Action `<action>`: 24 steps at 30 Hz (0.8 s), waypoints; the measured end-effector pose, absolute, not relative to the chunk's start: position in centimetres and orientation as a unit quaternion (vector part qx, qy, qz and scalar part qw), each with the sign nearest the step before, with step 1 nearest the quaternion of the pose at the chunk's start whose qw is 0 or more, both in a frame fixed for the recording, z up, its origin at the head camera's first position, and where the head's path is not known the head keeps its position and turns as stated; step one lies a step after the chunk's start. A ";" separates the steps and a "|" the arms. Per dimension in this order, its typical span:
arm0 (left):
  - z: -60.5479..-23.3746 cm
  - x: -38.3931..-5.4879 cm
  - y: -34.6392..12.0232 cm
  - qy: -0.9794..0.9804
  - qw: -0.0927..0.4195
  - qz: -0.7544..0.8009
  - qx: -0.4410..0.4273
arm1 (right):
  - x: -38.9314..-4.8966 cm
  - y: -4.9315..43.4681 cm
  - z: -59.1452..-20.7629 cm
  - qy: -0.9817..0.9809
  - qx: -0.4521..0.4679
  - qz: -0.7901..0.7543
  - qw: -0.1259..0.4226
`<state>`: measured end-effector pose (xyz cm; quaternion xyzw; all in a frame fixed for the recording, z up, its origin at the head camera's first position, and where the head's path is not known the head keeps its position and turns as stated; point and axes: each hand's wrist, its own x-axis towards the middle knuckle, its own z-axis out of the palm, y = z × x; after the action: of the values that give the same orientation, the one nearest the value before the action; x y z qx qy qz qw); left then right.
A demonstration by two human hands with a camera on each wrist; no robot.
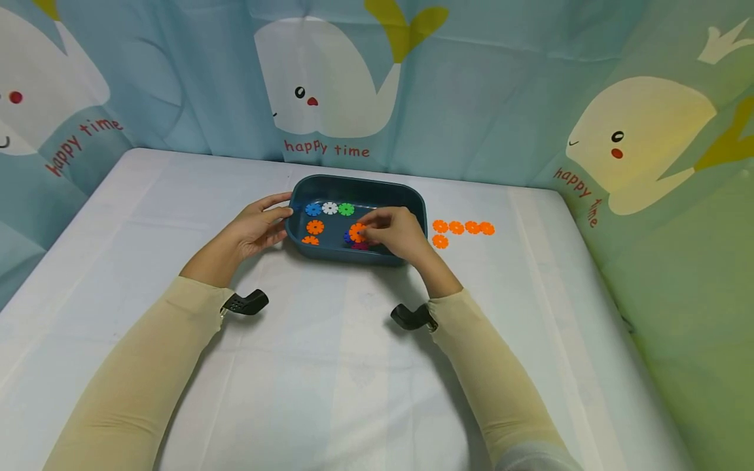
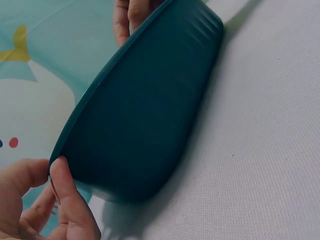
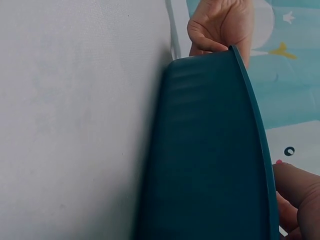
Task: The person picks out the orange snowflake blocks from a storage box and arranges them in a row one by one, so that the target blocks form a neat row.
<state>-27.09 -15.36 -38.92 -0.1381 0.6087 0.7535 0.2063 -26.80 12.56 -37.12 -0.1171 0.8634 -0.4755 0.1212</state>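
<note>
My left hand [image 1: 256, 227] grips the left end of a dark teal plastic bin [image 1: 353, 256]. In the left wrist view its thumb and fingers pinch the bin's rim [image 2: 75, 116]. Over the bin's inside, my right hand [image 1: 402, 234] pinches an orange snowflake disc [image 1: 356, 231] between thumb and fingertips. Behind that disc, a blue disc [image 1: 347, 237] and a magenta one [image 1: 360, 246] show in part. Along the bin's far side lie a light blue disc [image 1: 313, 209], a white disc [image 1: 330, 208] and a green disc [image 1: 346, 209]. The right wrist view hides the pinched disc behind the bin wall.
Two more orange discs, one upper [image 1: 315, 227] and one lower [image 1: 310, 241], are at the bin's left inside. Several orange discs [image 1: 456, 227] lie right of the bin on the white tablecloth [image 1: 330, 366]. A whale-print curtain [image 1: 471, 111] hangs behind the table.
</note>
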 end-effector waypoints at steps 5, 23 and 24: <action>-39.0 -27.2 -15.4 0.608 0.206 0.754 -0.138 | -26.7 13.0 -37.0 0.862 -0.108 -0.482 0.113; -38.9 -27.1 -15.3 0.611 0.205 0.752 -0.139 | -26.0 14.7 -36.4 0.850 -0.088 -0.509 0.102; -38.9 -27.1 -15.3 0.613 0.204 0.750 -0.139 | -26.0 14.8 -36.4 0.849 -0.088 -0.511 0.102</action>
<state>-27.12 -15.33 -38.95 -0.1395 0.6130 0.7504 0.2040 -26.00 14.79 -36.36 -0.0877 0.8493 -0.5105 0.1017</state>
